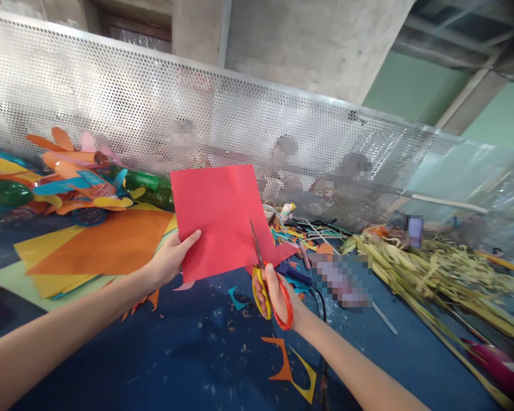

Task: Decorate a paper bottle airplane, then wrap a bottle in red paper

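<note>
left hand [173,254] is pinching red paper [218,220] by one edge; right hand [276,290] is gripping scissors [261,264]; poor support could be skewing any cut.

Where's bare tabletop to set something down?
Mostly bare, lightly specked blue table lies between the left forearm and orange scrap; another patch sits between the right forearm and plant stalks. Left of the red sheet is crowded with coloured paper and bottle crafts.
</note>
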Action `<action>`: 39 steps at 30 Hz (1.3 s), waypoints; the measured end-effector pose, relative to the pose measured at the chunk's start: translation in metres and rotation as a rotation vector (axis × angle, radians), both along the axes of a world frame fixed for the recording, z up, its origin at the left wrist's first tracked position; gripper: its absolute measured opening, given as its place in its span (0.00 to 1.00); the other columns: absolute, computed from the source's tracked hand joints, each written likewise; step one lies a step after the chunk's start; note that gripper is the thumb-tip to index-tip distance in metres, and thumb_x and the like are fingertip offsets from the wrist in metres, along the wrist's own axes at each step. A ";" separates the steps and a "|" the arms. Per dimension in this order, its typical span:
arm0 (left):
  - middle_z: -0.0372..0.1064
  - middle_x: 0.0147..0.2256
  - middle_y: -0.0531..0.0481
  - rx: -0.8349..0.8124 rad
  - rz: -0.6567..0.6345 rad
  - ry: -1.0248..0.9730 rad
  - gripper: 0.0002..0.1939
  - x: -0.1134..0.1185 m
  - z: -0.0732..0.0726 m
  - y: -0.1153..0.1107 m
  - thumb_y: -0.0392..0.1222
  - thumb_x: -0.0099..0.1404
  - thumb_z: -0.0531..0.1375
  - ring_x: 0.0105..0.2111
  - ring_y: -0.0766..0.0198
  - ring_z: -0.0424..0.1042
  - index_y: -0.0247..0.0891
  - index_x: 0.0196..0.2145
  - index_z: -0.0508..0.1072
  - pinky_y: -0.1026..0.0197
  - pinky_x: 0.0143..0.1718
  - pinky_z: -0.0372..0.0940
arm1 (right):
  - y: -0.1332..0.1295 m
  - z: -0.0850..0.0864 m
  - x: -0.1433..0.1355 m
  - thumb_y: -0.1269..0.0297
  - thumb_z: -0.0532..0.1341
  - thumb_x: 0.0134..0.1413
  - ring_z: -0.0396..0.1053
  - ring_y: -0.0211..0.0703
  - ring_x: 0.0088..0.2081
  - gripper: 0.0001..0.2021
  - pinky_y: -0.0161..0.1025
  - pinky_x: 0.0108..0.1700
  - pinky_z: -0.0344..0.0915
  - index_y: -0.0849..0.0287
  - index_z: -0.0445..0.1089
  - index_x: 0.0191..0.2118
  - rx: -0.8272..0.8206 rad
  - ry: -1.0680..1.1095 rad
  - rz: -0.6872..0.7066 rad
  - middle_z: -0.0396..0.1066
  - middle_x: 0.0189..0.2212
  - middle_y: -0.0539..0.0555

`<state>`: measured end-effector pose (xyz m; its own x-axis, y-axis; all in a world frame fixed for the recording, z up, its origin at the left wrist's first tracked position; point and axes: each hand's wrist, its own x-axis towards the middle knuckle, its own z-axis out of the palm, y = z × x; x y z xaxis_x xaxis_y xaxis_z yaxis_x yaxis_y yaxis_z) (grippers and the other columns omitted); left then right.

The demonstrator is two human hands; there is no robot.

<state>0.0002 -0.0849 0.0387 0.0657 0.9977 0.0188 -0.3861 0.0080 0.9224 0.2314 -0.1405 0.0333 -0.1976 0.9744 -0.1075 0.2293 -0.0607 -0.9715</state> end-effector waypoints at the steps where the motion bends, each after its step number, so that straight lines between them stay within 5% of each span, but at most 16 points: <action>1: 0.74 0.44 0.44 -0.006 0.001 0.000 0.17 0.000 0.000 0.000 0.47 0.57 0.65 0.39 0.55 0.76 0.42 0.43 0.72 0.58 0.38 0.72 | 0.000 -0.001 0.000 0.30 0.44 0.49 0.53 0.32 0.12 0.30 0.32 0.15 0.55 0.56 0.58 0.26 0.007 0.001 0.007 0.53 0.15 0.43; 15: 0.74 0.45 0.42 -0.009 0.010 0.017 0.20 -0.002 -0.003 0.001 0.48 0.57 0.65 0.38 0.55 0.76 0.41 0.45 0.71 0.58 0.36 0.72 | 0.002 -0.004 -0.002 0.30 0.45 0.48 0.50 0.30 0.11 0.30 0.30 0.11 0.50 0.56 0.55 0.24 -0.116 0.007 -0.056 0.51 0.13 0.42; 23: 0.74 0.45 0.42 0.018 0.005 0.020 0.19 -0.003 -0.002 0.002 0.48 0.57 0.65 0.37 0.55 0.76 0.41 0.45 0.71 0.59 0.33 0.72 | 0.007 -0.006 0.003 0.30 0.49 0.45 0.49 0.30 0.10 0.29 0.30 0.11 0.48 0.55 0.53 0.21 0.027 -0.065 -0.041 0.49 0.11 0.41; 30: 0.74 0.44 0.44 0.034 -0.004 0.036 0.19 0.000 -0.006 0.001 0.48 0.57 0.64 0.38 0.55 0.76 0.42 0.46 0.71 0.58 0.35 0.72 | 0.004 0.005 0.007 0.29 0.46 0.46 0.68 0.39 0.23 0.30 0.37 0.29 0.67 0.56 0.56 0.24 0.014 -0.063 0.095 0.65 0.18 0.49; 39: 0.73 0.46 0.46 0.087 -0.050 0.077 0.20 0.002 -0.002 -0.003 0.48 0.58 0.63 0.41 0.55 0.75 0.46 0.49 0.70 0.59 0.36 0.73 | 0.004 0.014 0.015 0.29 0.42 0.48 0.72 0.45 0.31 0.34 0.43 0.38 0.69 0.58 0.62 0.28 -0.051 0.021 0.181 0.70 0.24 0.53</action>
<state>0.0022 -0.0877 0.0371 0.1198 0.9879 0.0985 -0.3154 -0.0562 0.9473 0.2464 -0.1368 0.0478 -0.3721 0.9160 -0.1499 0.2205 -0.0696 -0.9729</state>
